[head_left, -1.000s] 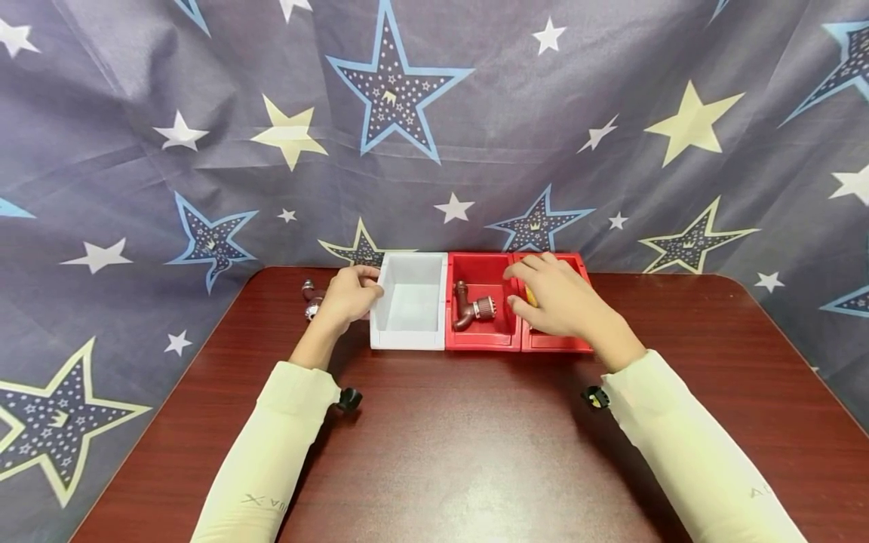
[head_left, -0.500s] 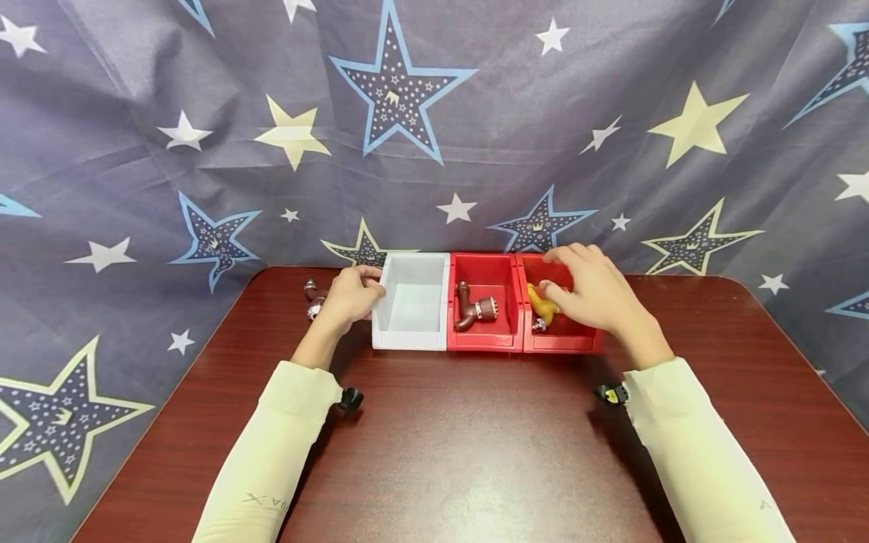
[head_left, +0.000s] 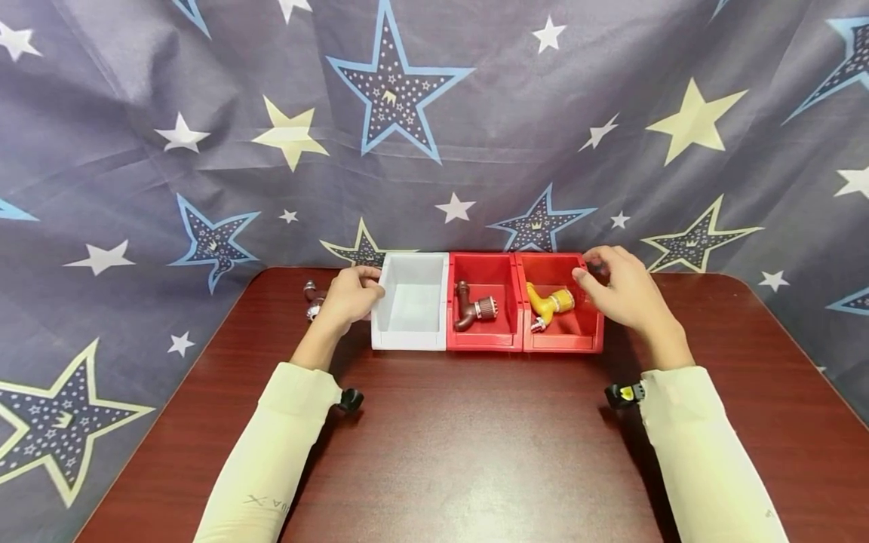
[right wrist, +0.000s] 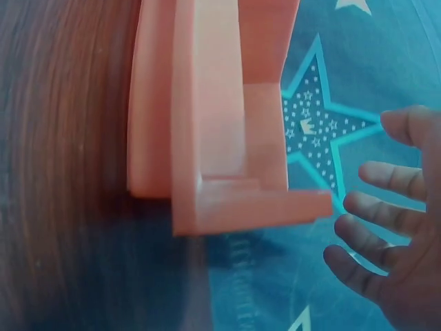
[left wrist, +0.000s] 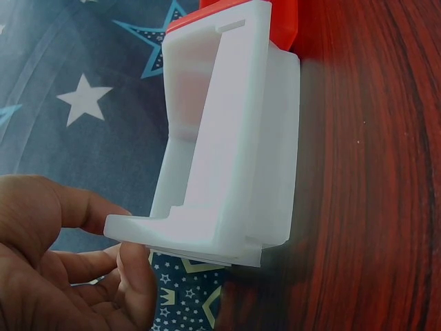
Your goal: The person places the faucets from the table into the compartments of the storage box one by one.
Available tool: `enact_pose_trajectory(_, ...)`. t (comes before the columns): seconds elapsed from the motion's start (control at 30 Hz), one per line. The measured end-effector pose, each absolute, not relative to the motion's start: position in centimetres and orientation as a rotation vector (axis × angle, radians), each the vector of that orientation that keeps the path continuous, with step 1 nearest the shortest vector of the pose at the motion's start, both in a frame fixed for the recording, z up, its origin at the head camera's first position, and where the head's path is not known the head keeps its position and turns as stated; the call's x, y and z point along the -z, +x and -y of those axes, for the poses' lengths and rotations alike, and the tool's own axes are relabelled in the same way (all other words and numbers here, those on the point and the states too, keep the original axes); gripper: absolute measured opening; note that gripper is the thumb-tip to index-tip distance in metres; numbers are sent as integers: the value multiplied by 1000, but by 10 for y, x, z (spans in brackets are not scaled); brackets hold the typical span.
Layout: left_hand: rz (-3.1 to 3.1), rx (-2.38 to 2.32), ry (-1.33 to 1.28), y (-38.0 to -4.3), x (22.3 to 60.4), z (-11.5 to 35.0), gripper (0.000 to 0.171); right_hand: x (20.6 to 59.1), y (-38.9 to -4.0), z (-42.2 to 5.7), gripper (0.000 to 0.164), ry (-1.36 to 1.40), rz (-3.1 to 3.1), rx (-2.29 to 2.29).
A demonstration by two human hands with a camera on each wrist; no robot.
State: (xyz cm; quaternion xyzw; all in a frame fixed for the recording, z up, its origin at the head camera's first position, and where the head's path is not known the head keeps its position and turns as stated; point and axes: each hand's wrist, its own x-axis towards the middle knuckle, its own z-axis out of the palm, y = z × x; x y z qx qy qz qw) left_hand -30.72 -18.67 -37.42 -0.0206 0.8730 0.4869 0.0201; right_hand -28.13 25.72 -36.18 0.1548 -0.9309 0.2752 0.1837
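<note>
My left hand (head_left: 355,294) is at the left wall of a white plastic bin (head_left: 409,342). In the left wrist view its thumb and fingers (left wrist: 93,210) pinch that wall's edge. My right hand (head_left: 627,292) is spread beside the right wall of the right red bin (head_left: 562,343), holding nothing. The right wrist view shows its fingertips (right wrist: 351,202) apart from the bin's edge. Inside this bin lies a yellow Y-shaped pipe fitting (head_left: 547,305) with a metal tip. A brown pipe fitting (head_left: 470,308) lies in the middle red bin (head_left: 484,342).
The three bins stand side by side near the back of a dark red wooden table (head_left: 448,445). Another brown fitting (head_left: 314,296) with metal ends lies left of my left hand, partly hidden. Behind the table hangs a star-patterned cloth (head_left: 421,188).
My right hand has moved from over the right red bin to the right, past its outer wall, uncovering the yellow fitting. The left hand stays on the white bin.
</note>
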Motion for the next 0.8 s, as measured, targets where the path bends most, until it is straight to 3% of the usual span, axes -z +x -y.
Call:
enact_pose_trajectory(0.2, -2707, -1526, -63, -306, 375, 188, 42, 371, -284, -266, 36, 322, 2608, -867)
enact_pose_trajectory(0.47, -2715, -1524, -54, -307, 376, 188, 41, 379, -284, -275, 42, 143, 2648, -978)
enact_pose_trajectory(0.8, -2730, -1513, -42, -307, 377, 190, 40, 381, -285, -275, 49, -36, 2627, -1673)
